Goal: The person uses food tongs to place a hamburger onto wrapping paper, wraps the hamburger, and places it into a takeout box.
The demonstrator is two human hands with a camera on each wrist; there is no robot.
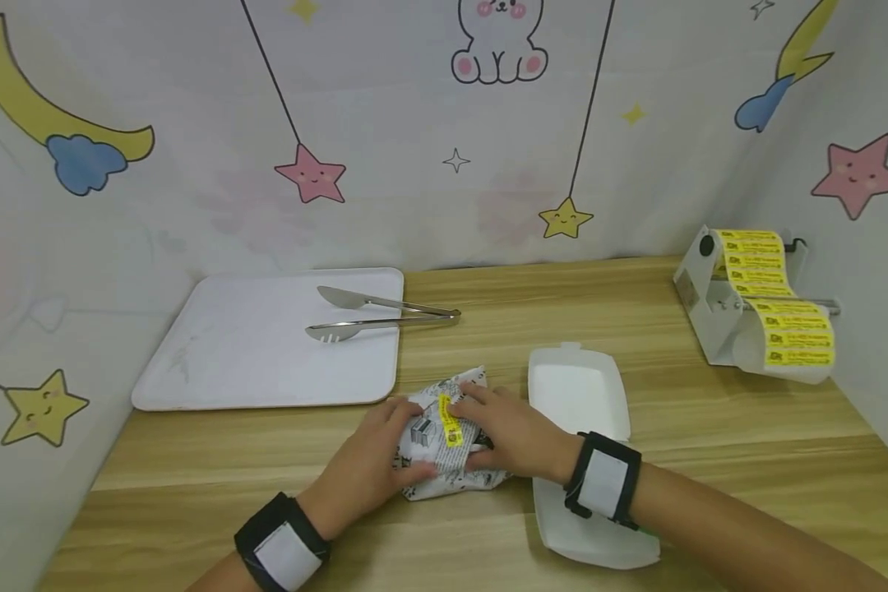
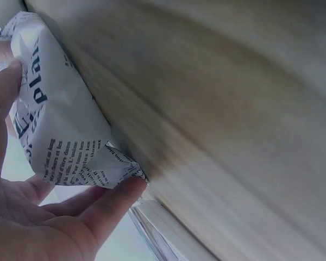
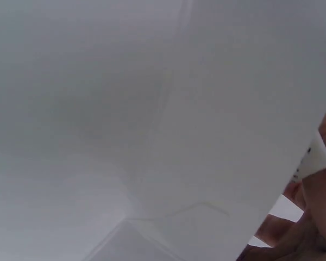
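Observation:
A package [image 1: 431,444] wrapped in newsprint-patterned paper lies on the table in the head view, a yellow label [image 1: 450,421] stuck across its top. My left hand [image 1: 370,456] grips its left side, thumb at the near edge. In the left wrist view its fingers curve around the printed paper [image 2: 65,114]. From the right, my right hand [image 1: 514,432] holds the package, fingertips at the label and thumb lower down. An open white foam box [image 1: 580,395] lies under the right wrist. Its pale surface [image 3: 125,109] fills most of the right wrist view.
A white tray [image 1: 266,353] stands at the back left, with metal tongs [image 1: 385,315] lying over its right edge. At the back right is a label dispenser [image 1: 699,296] carrying a roll of yellow labels [image 1: 795,329]. A printed cloth [image 1: 414,99] hangs behind the table.

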